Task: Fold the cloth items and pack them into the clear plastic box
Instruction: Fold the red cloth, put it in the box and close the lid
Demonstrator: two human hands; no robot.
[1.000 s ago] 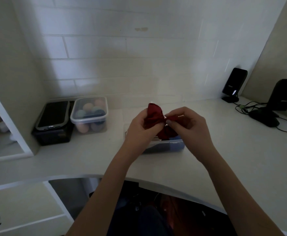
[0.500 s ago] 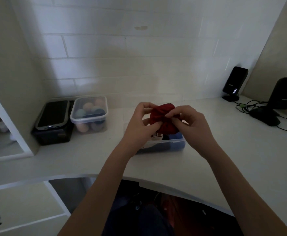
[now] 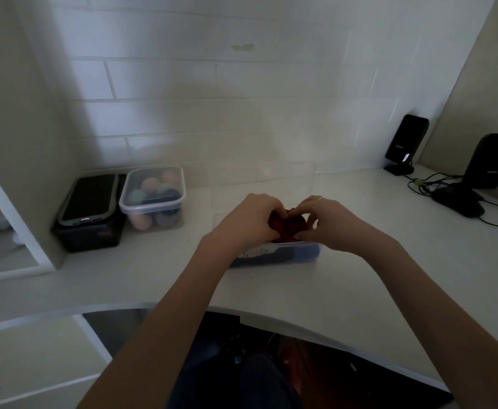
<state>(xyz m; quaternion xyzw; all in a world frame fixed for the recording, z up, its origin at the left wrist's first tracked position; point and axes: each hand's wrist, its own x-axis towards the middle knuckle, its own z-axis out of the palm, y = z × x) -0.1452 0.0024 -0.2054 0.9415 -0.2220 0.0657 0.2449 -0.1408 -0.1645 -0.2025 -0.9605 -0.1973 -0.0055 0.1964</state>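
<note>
A small red cloth (image 3: 289,226), bunched into a wad, sits at the top of the clear plastic box (image 3: 283,254) in the middle of the white desk. My left hand (image 3: 249,221) grips its left side and my right hand (image 3: 332,222) grips its right side, both pressing down over the box opening. Dark blue and white patterned cloth shows through the box's front wall. Most of the box and the red cloth is hidden under my hands.
A lidded clear tub of coloured balls (image 3: 153,197) stands at the back left beside a black box with a phone (image 3: 89,199) on top. Two black speakers (image 3: 405,143) (image 3: 488,160) and cables lie at the far right. The desk edge (image 3: 271,312) curves in front.
Both hands have lowered the red cloth from above the box down into its opening, squeezing it into a tighter wad.
</note>
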